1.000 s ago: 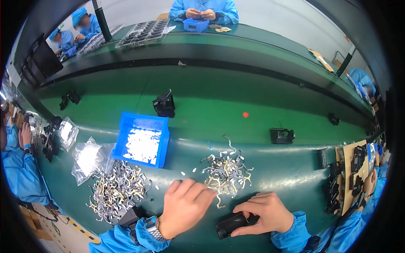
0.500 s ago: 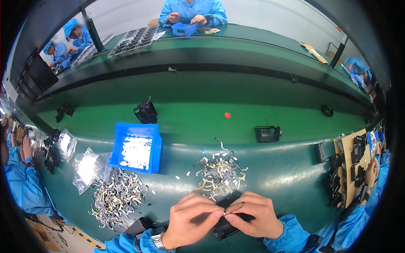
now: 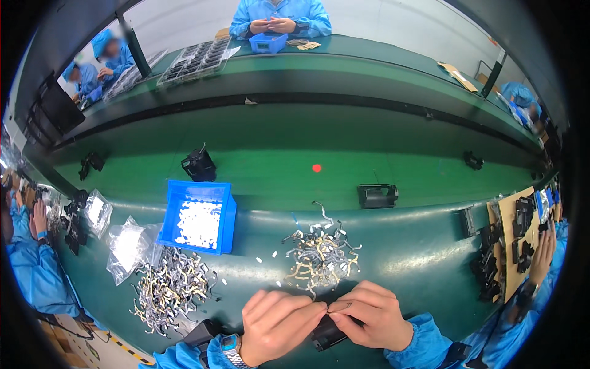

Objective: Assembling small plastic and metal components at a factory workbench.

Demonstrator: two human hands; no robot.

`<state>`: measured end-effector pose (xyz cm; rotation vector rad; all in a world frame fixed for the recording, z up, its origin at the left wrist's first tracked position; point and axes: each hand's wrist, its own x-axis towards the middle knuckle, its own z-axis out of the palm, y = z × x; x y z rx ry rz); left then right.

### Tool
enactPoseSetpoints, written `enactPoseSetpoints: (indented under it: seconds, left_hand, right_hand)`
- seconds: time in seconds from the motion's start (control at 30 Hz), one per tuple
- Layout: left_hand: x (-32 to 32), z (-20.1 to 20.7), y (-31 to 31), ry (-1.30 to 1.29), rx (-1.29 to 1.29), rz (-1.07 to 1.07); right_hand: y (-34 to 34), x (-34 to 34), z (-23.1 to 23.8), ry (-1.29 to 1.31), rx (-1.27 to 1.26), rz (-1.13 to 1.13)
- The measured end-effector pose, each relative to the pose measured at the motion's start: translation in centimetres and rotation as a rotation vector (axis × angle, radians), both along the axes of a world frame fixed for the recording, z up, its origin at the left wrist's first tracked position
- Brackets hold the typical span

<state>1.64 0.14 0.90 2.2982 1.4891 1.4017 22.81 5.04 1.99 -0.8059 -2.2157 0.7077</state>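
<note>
The left hand (image 3: 278,323) and right hand (image 3: 372,317), fingertips closed, are pinching what seems a small cable (image 3: 348,304) above the black housing (image 3: 327,337); it should be handling light and bendy, best held by its ends.

"What sort of place is this?"

"A factory assembly line: black plastic housings (image 3: 377,198) lie spaced along a green conveyor belt (image 3: 270,141)."

"And the people?"

"Workers in matching blue smocks (image 3: 281,13), some in blue caps (image 3: 101,39), line the benches (image 3: 381,51)."

"Anything else?"

"Clear trays of black parts (image 3: 195,61) across the way, heaps of short cables (image 3: 322,255) here, hazard-striped tape (image 3: 128,348) on the floor."
</note>
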Motion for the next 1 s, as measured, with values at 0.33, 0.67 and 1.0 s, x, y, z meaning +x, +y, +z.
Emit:
enactPoseSetpoints:
  seconds: [0.33, 0.67, 1.0]
  left_hand:
    - [-0.3, -0.6, 0.3, -0.014, -0.045, -0.043]
    - [-4.3, 3.7, 2.1, 0.142, 0.082, 0.353]
    - [-5.7, 5.2, 1.4, 0.261, 0.185, 0.300]
  right_hand:
    - [0.2, -0.1, 0.0, -0.038, 0.083, 0.009]
    - [-0.2, 1.2, -0.3, 0.029, 0.059, -0.121]
    - [0.1, 0.9, -0.1, -0.101, 0.106, -0.088]
